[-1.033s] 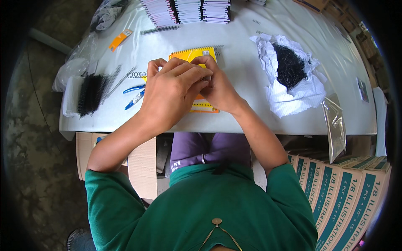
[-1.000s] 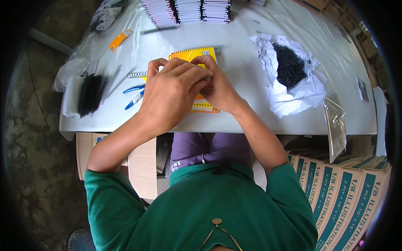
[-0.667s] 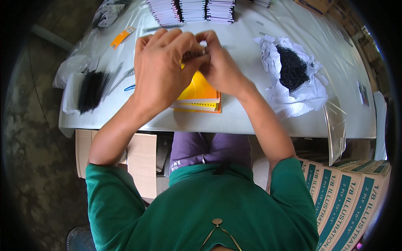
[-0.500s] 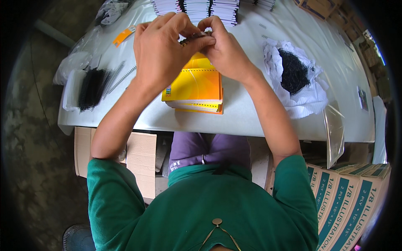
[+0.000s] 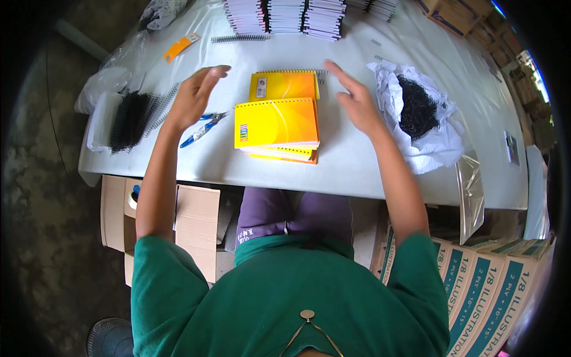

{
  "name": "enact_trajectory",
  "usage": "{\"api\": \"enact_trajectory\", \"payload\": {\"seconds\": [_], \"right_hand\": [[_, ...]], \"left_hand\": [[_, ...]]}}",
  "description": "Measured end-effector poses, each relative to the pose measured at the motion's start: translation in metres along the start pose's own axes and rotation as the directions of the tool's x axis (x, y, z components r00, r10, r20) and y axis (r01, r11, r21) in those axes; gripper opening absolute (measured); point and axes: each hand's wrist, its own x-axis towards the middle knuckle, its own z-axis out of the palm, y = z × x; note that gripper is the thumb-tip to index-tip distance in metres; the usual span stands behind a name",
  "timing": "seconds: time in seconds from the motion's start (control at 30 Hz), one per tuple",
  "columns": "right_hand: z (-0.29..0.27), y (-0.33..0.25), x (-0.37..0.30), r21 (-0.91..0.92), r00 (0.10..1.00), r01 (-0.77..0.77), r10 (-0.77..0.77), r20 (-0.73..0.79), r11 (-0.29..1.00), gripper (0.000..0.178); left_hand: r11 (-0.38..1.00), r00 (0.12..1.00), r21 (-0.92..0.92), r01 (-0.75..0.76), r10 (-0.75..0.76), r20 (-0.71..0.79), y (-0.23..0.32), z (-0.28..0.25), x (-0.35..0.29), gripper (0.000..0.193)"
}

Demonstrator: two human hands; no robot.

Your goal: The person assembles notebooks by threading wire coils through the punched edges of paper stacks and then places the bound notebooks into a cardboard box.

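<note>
My left hand hovers left of the notebooks with its fingers stretched out and nothing in them. My right hand is raised on the other side, index finger pointing forward and thumb apart, also holding nothing. Between them lies a yellow-orange notebook with a dark wire coil along its far edge, the coil's end sticking out to the right. Nearer to me, a stack of yellow notebooks with punched holes overlaps it. Blue-handled pliers rest on the table just below my left hand.
Black coils lie in a bundle at left, another coil farther back. Crumpled white paper holds a black tangled heap at right. Stacks of bound books stand at the back; cartons sit low at right.
My hands have parted from their pinch over the notebooks and moved outward and nearer me. The coiled notebook now lies flat behind the stack, and the pliers have come into view.
</note>
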Motion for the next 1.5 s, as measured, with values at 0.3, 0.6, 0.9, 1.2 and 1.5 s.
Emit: {"api": "enact_trajectory", "payload": {"seconds": [0.3, 0.6, 0.9, 1.2, 1.5], "right_hand": [[0.052, -0.048, -0.042, 0.476, 0.811, -0.544, 0.579, 0.086, 0.691, 0.046], [0.037, -0.063, -0.038, 0.568, 0.905, -0.261, 0.403, -0.139, 0.781, 0.035], [0.039, -0.049, -0.036, 0.349, 0.988, -0.042, 0.091, -0.125, 0.936, 0.023], [0.04, -0.049, -0.037, 0.343, 0.994, -0.013, 0.049, -0.096, 0.939, 0.023], [0.045, -0.069, -0.025, 0.427, 0.999, -0.017, 0.032, -0.029, 0.904, 0.023]], "left_hand": [[0.804, 0.861, 0.338, -0.49, 0.384, 0.334, 0.049, 0.058, -0.072, 0.06], [0.589, 0.958, 0.757, 0.282, -0.13, -0.256, -0.122, -0.052, -0.035, 0.033], [0.982, 0.996, -0.174, 0.072, -0.079, -0.032, 0.03, -0.005, -0.054, 0.033], [0.96, 0.995, -0.26, 0.099, -0.088, 0.055, 0.027, 0.017, -0.052, 0.037], [0.882, 0.924, 0.296, -0.367, 0.381, 0.011, 0.051, -0.004, -0.034, 0.027]]}}
